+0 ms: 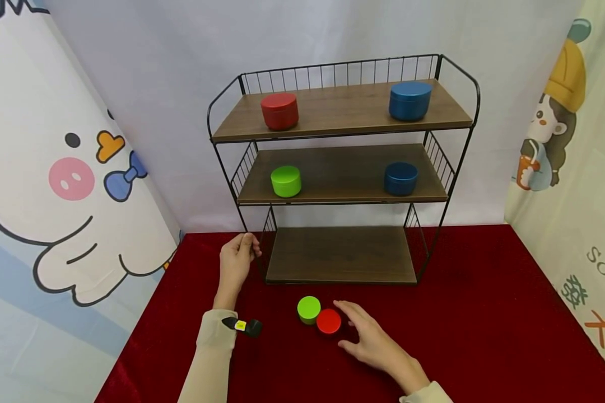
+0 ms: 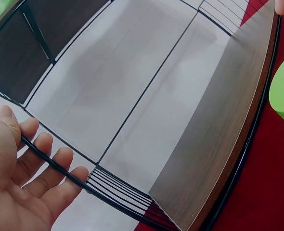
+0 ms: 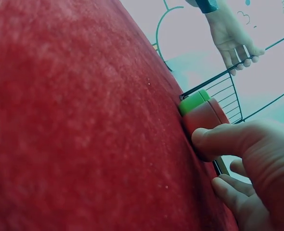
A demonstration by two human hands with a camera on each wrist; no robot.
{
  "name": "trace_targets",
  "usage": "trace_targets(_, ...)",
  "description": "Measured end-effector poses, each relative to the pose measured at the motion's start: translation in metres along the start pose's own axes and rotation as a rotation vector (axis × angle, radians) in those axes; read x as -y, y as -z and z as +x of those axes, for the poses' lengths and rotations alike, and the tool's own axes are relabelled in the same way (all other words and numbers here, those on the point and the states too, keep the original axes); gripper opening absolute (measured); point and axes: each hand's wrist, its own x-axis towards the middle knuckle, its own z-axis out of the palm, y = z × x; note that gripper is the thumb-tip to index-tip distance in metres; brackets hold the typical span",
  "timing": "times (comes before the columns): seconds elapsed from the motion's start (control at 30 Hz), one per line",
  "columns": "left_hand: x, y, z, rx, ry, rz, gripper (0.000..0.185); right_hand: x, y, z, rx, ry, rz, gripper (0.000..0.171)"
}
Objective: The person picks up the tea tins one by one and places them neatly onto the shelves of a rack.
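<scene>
A small green tin (image 1: 308,309) and a small red tin (image 1: 329,321) stand touching on the red cloth (image 1: 484,313), in front of a black wire rack (image 1: 340,254) with three wooden shelves. My right hand (image 1: 358,331) lies beside the red tin, its fingers fairly straight. In the right wrist view the thumb (image 3: 214,137) touches the red tin (image 3: 207,118), with the green tin (image 3: 194,102) behind it. My left hand (image 1: 237,260) holds the rack's front left wire leg. The wire (image 2: 55,162) crosses its fingers (image 2: 45,159) in the left wrist view.
The top shelf carries a red tin (image 1: 279,110) and a blue tin (image 1: 409,100). A green tin (image 1: 285,181) and a smaller blue tin (image 1: 400,178) sit on the middle shelf. Cartoon-printed backdrops stand at left (image 1: 70,179) and right (image 1: 564,140).
</scene>
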Motion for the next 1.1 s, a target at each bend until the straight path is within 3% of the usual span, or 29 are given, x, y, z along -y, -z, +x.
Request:
trace_targets(0.5, 0.0, 0.0, 0.0, 0.002, -0.011, 0.014, 0.044, 0.002, -0.003, 0.008, 0.069, -0.063, -0.048, 0.074)
trace_targets(1.1, 0.001, 0.0, 0.0, -0.001, -0.018, -0.004, 0.044, 0.004, -0.006, 0.015, 0.069, -0.022, -0.078, 0.066)
